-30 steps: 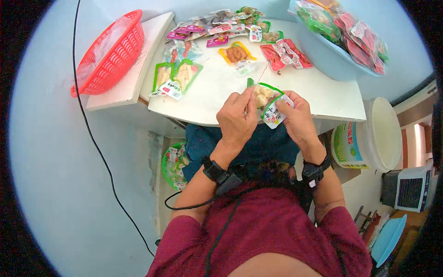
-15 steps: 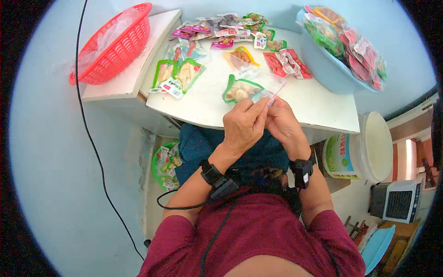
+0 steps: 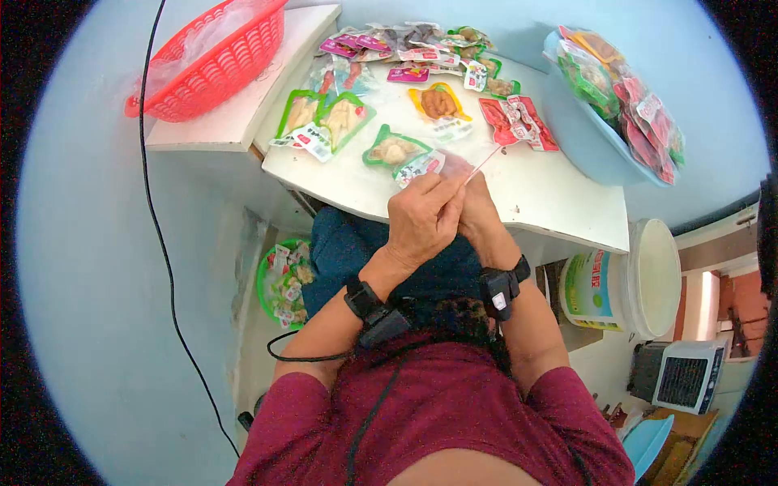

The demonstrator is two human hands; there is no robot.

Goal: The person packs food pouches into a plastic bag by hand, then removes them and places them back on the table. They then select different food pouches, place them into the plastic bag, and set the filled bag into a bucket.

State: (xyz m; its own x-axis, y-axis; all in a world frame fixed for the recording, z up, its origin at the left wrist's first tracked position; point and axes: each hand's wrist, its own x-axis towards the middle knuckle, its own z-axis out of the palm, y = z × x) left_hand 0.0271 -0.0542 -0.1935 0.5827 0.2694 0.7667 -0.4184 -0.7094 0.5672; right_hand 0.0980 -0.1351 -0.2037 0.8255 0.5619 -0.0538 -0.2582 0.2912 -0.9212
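Note:
Both hands are close together above the front edge of the white table. My left hand has its fingers closed in a pinch on a clear plastic bag with a thin red line along its edge. My right hand is against the same bag, its fingers largely hidden behind the left hand and the plastic. Just beyond the left fingers lies a green-edged food packet with pale contents and a white label. Farther back are a yellow-edged packet and red packets.
Two green-edged packets lie at left, with a pile of mixed packets behind. A blue basin heaped with packets stands at right, a red basket at left. Below are a white bucket and a green basket.
The clear bag has drawn in towards my hands, uncovering the yellow-edged packet. My right hand has moved left, partly behind the left. The green-edged packet now sits farther left. The whole view has shifted slightly.

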